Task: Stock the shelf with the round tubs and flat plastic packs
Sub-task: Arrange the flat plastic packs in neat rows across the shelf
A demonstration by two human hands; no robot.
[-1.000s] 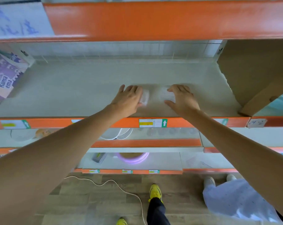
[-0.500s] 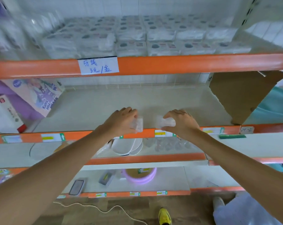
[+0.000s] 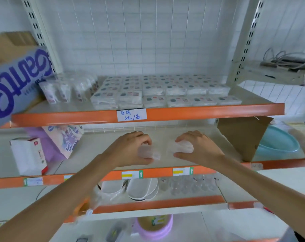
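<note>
My left hand [image 3: 130, 148] grips a small clear plastic tub [image 3: 149, 153] and my right hand [image 3: 198, 147] grips another clear tub [image 3: 182, 148]. Both hands hover side by side just above the middle shelf [image 3: 99, 147], near its orange front edge. One shelf higher, flat plastic packs [image 3: 158, 92] lie in several rows, and round tubs [image 3: 66, 90] stand to their left. The tubs in my hands are partly hidden by my fingers.
A blue printed carton [image 3: 15, 81] leans at upper left. A white box [image 3: 28, 155] and a purple pack [image 3: 64, 138] sit on the middle shelf's left; a cardboard piece [image 3: 242, 135] and blue basin [image 3: 277, 142] on its right. Plates [image 3: 130, 188] and glasses [image 3: 190, 185] fill the shelf below. Another person's hand [image 3: 303, 142] shows at far right.
My view has tilted up from the middle shelf to show the stocked upper shelf. Both hands have lifted and drawn back toward the shelf's front edge, each still holding its tub.
</note>
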